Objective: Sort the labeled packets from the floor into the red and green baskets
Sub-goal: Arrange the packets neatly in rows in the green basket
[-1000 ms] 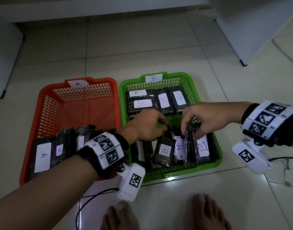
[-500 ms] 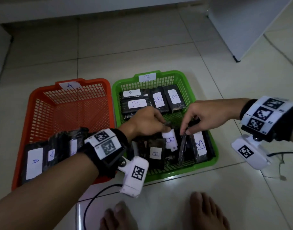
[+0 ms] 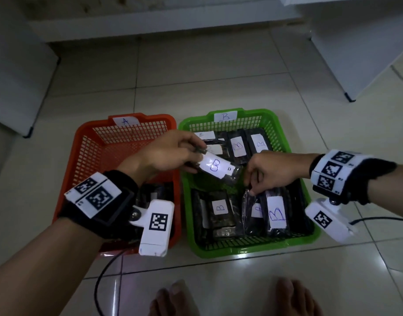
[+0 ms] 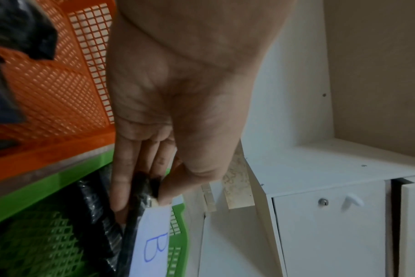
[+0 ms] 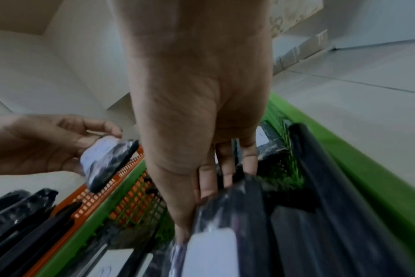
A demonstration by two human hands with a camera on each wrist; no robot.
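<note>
Black and glossy, the lifted packet wore a white label with a blue handwritten B and hung tilted above the green basket. The left hand pinched its end between thumb and fingers. Just beside it, the right hand pinched the top of an upright packet standing among other B-labelled packets in the green basket. The red basket, tagged A, stood touching the green one on the tiled floor.
</note>
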